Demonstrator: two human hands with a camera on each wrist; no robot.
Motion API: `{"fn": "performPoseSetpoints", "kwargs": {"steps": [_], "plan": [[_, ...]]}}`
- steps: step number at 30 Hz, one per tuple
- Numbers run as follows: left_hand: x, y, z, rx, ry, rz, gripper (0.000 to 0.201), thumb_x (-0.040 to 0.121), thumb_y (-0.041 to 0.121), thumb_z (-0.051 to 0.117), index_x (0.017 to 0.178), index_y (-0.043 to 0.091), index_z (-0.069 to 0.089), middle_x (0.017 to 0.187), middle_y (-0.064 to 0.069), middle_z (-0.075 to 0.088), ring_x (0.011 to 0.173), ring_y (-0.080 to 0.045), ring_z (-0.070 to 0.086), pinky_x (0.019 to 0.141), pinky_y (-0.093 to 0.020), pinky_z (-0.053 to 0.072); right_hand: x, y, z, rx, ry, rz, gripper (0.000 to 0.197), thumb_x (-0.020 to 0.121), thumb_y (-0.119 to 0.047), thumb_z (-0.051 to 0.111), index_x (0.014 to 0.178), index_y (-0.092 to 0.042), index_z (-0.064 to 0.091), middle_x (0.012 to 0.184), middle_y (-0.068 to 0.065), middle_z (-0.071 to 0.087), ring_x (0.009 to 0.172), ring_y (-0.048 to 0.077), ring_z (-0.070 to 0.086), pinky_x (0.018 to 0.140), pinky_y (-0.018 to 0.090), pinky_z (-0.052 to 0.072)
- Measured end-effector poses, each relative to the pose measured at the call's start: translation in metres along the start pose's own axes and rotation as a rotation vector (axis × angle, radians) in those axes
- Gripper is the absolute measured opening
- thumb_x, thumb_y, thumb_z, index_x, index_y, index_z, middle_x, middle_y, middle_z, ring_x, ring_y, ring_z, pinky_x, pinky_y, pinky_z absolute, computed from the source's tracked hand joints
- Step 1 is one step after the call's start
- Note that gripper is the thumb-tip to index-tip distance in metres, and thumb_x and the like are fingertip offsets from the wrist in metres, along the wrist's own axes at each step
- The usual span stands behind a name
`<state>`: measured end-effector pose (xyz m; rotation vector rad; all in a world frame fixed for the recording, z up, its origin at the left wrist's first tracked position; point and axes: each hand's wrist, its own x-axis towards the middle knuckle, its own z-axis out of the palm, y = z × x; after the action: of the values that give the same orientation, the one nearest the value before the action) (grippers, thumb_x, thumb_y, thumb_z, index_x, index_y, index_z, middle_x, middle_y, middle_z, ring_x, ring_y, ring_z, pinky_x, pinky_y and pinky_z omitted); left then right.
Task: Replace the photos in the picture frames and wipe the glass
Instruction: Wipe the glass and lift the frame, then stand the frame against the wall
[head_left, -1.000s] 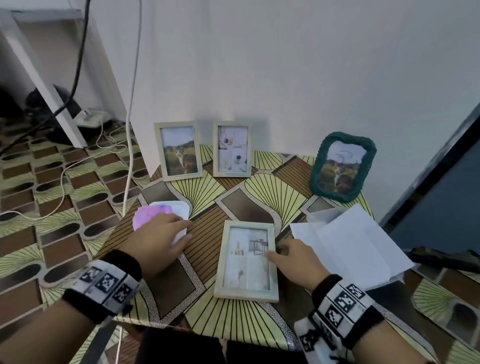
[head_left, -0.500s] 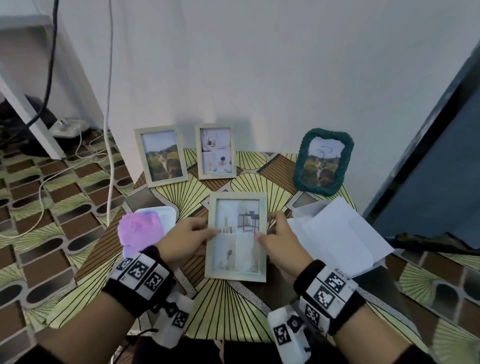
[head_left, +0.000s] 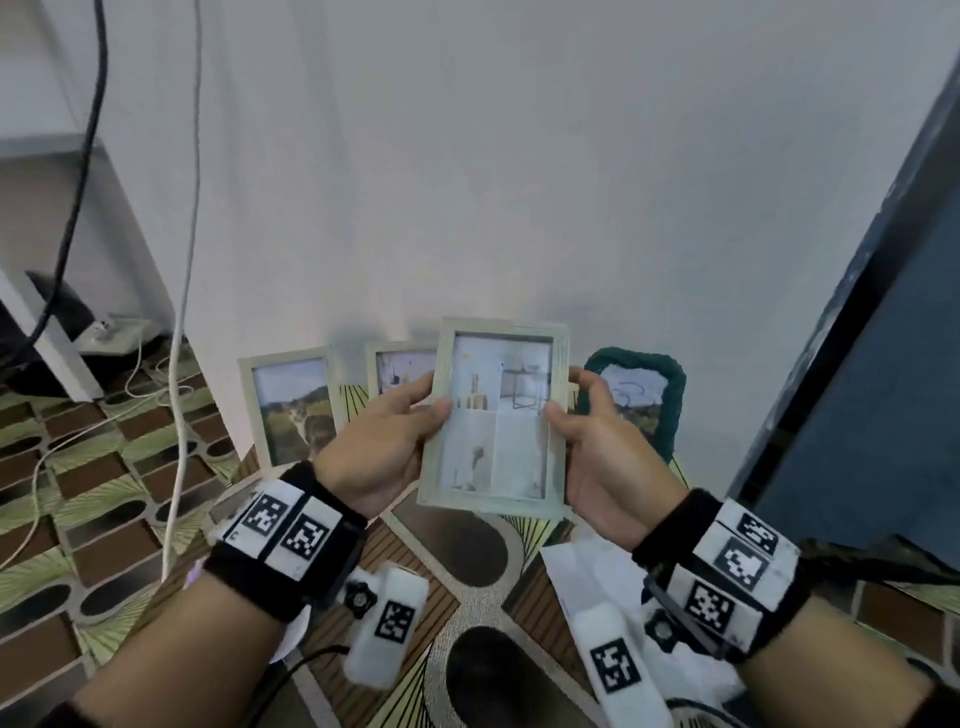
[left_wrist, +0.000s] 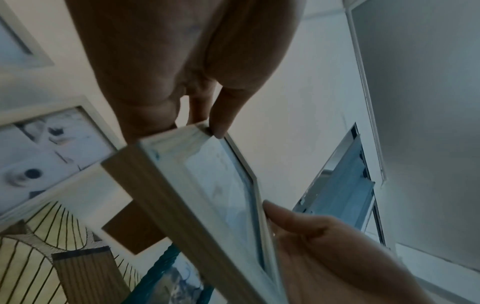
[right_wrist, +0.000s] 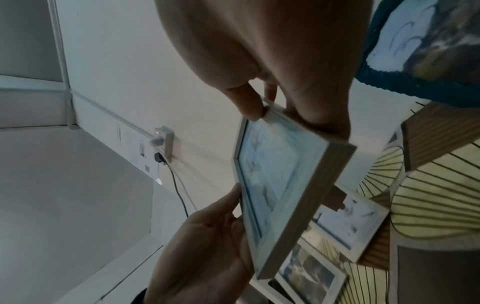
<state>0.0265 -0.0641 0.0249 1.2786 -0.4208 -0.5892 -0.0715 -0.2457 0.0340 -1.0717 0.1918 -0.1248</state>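
Observation:
A pale wooden picture frame (head_left: 496, 415) with a white interior photo is held up in the air above the table, glass side facing me. My left hand (head_left: 387, 439) grips its left edge, thumb on the front and fingers behind. My right hand (head_left: 597, 441) grips the right edge the same way. In the left wrist view the frame (left_wrist: 207, 195) runs diagonally between both hands. The right wrist view shows the same frame (right_wrist: 285, 185) pinched at its top corner. Most of the cloth is hidden behind my left wrist.
Three frames stand against the wall: a cat photo frame (head_left: 293, 405), a pale frame (head_left: 397, 374) partly hidden, and a green-rimmed frame (head_left: 641, 395). White paper (head_left: 587, 577) lies on the patterned table (head_left: 467, 551). Cables (head_left: 182, 312) hang at the left. A dark panel (head_left: 857, 364) stands right.
The frame lay flat on the table with my left hand on the cloth. Both hands took the frame by its sides and lifted it up toward me.

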Motion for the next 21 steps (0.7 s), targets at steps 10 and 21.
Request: {"fn": "performPoseSetpoints", "kwargs": {"steps": [10,21], "plan": [[0.099,-0.01,0.002,0.251,0.093,-0.013,0.057,0.102,0.011,0.048,0.153,0.027,0.029,0.102,0.002,0.076,0.1,-0.026,0.069,0.102,-0.056,0.046,0.113,-0.008,-0.039,-0.138,0.21,-0.052,0.031,0.105,-0.015,0.039,0.131,-0.026,0.051,0.122,0.012,0.065,0.101,0.03,0.07,0.077,0.049,0.06],[0.195,-0.055,-0.005,0.323,0.109,-0.007,0.069,0.101,0.022,0.049,0.153,0.042,0.009,0.153,-0.02,0.001,0.141,-0.043,0.009,0.112,-0.054,0.01,0.209,0.025,-0.074,-0.208,0.397,-0.049,0.018,0.106,-0.031,0.034,0.119,-0.035,0.046,0.098,-0.009,0.052,0.076,0.004,0.051,0.055,0.026,0.05]]}}
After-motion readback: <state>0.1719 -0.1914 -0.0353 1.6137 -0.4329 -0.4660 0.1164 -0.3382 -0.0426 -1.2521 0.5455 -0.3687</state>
